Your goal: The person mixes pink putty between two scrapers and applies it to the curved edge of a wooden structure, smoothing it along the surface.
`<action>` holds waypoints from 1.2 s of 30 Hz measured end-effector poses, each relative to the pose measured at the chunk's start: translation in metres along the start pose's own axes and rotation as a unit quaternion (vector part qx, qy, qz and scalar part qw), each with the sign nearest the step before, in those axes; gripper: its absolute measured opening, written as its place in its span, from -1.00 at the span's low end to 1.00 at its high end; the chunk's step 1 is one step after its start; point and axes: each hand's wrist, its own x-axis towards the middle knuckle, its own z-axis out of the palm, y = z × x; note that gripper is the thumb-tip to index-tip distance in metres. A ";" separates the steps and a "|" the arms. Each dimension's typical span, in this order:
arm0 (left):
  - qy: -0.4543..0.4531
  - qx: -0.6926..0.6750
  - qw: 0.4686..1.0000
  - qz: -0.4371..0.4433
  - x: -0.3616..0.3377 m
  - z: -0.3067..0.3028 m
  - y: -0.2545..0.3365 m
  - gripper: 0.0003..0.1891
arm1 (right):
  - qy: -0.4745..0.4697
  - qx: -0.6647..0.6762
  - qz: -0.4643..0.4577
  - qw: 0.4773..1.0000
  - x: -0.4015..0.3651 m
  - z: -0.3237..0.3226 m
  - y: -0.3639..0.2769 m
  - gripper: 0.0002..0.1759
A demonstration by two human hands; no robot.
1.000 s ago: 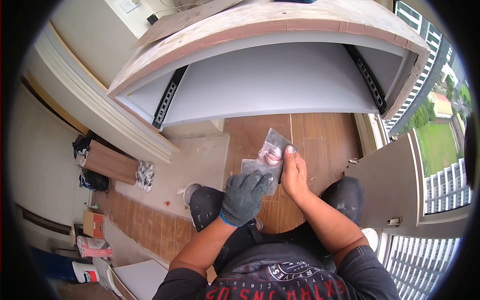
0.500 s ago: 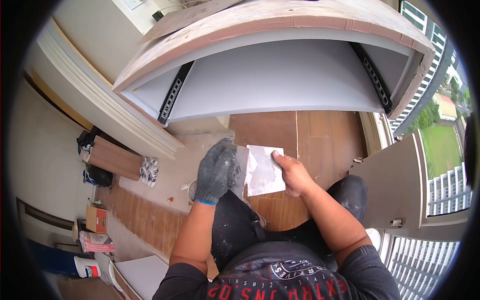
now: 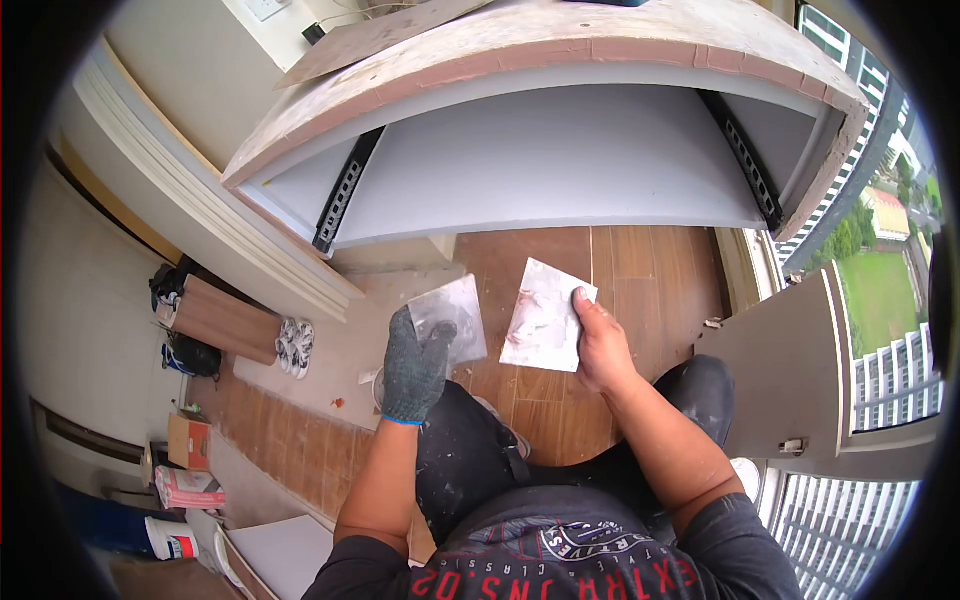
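Observation:
My left hand, in a dark grey knit glove with a blue cuff, grips a thin translucent square spreader smeared with white, its thumb lying across the near face. In my bare right hand is a flat white square plate, pinched at its right edge with the thumb on top. A lump of whitish paste sits on that plate. The spreader and the plate are apart, with floor showing between them. Both are over the gap between my knees and the cabinet.
Ahead stands a cabinet with an open drawer bay and black slide rails on both sides. A bucket is partly hidden behind my left knee. A cabinet door hangs to the right by the window. Shoes lie at left.
The spreader and plate were touching edge to edge and have moved apart. My left hand has turned, showing the spreader's face; the paste now sits mid-plate, and the plate has tilted.

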 end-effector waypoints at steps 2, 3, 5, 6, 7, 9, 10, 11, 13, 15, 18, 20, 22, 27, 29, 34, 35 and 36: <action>0.007 -0.106 0.993 0.053 -0.018 0.009 0.004 -0.70 | 0.052 -0.002 -0.020 0.998 0.006 -0.007 0.015 -0.49; -0.019 -0.008 0.995 0.093 -0.025 0.014 0.010 -0.70 | 0.074 -0.006 -0.031 0.997 0.009 -0.007 0.019 -0.49; -0.068 0.186 0.965 0.169 -0.038 0.022 0.020 -0.70 | 0.091 0.004 -0.036 0.995 0.011 -0.003 0.019 -0.49; -0.108 0.336 0.882 0.313 -0.039 0.020 0.003 -0.63 | 0.094 -0.004 -0.048 0.994 0.008 0.000 0.017 -0.49; -0.095 0.347 0.881 0.308 -0.039 0.016 -0.002 -0.65 | 0.097 -0.012 -0.061 0.993 0.006 0.003 0.014 -0.49; -0.073 0.369 0.875 0.304 -0.034 0.011 0.002 -0.67 | 0.129 -0.176 -0.142 0.966 0.003 0.005 0.006 -0.48; -0.057 0.369 0.865 0.335 -0.035 0.012 0.006 -0.66 | 0.146 -0.255 -0.176 0.939 -0.001 0.006 0.006 -0.46; -0.038 0.370 0.855 0.362 -0.037 0.015 0.013 -0.65 | 0.157 -0.314 -0.173 0.920 -0.007 0.007 0.006 -0.45; -0.037 0.355 0.856 0.374 -0.043 0.027 0.022 -0.62 | 0.164 -0.432 -0.173 0.870 -0.012 0.010 0.004 -0.40; -0.086 0.319 0.879 0.344 -0.052 0.046 0.028 -0.58 | 0.165 -0.417 -0.248 0.859 -0.003 0.002 0.020 -0.40; -0.057 0.326 0.883 0.332 -0.044 0.048 0.027 -0.62 | 0.166 -0.433 -0.283 0.840 -0.008 0.011 0.012 -0.40; -0.054 0.319 0.890 0.321 -0.047 0.049 0.027 -0.63 | 0.149 -0.457 -0.243 0.843 -0.016 0.015 0.008 -0.41; -0.082 0.266 0.907 0.315 -0.048 0.053 0.033 -0.66 | 0.157 -0.423 -0.268 0.851 -0.007 0.007 0.017 -0.40; -0.066 0.283 0.900 0.326 -0.044 0.053 0.033 -0.64 | 0.169 -0.462 -0.270 0.828 -0.014 0.014 0.007 -0.38; -0.069 0.285 0.898 0.329 -0.042 0.054 0.036 -0.66 | 0.187 -0.465 -0.255 0.827 -0.009 0.008 0.007 -0.38; -0.111 0.262 0.898 0.336 -0.041 0.058 0.037 -0.65 | 0.179 -0.449 -0.303 0.821 -0.009 0.014 0.011 -0.39; -0.085 0.273 0.899 0.332 -0.037 0.057 0.033 -0.65 | 0.182 -0.451 -0.293 0.823 -0.009 0.011 0.011 -0.39; -0.059 0.284 0.899 0.327 -0.032 0.055 0.028 -0.66 | 0.180 -0.459 -0.297 0.818 -0.009 0.010 0.012 -0.40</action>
